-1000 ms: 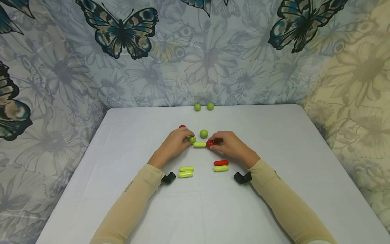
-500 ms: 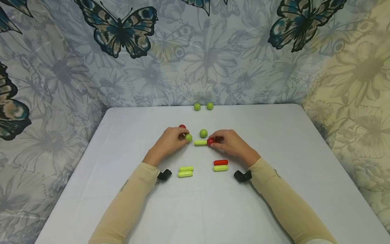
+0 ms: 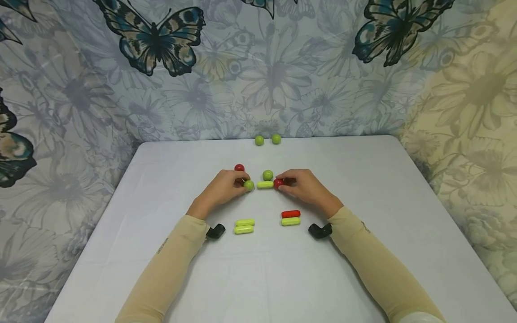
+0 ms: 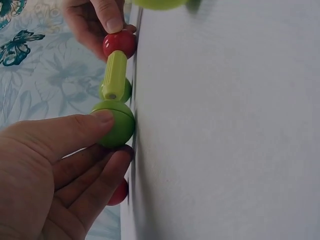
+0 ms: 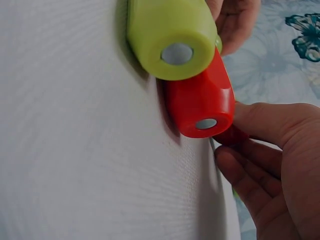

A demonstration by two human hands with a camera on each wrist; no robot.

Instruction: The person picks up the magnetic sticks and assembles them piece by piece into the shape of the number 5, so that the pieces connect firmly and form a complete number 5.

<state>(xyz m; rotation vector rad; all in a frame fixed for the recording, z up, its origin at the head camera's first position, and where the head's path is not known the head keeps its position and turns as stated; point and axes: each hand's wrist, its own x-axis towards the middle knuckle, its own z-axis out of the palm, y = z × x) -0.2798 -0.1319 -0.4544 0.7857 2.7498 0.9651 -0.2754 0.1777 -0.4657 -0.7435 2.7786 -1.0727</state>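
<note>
Head view: pinching a green ball with left hand; just right, a yellow-green rod (second green ball on the far side), touching at right a red ball pinched in right hand.

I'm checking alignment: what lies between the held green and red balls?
In the head view, a yellow-green rod, touching the red ball but not the green ball.

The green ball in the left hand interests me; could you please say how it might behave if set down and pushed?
The green ball would probably roll readily, since it looks round with no flat side showing. It seems stiff, as its outline looks undented in the pinch of the left hand. Its smooth surface might feel slippery.
</note>
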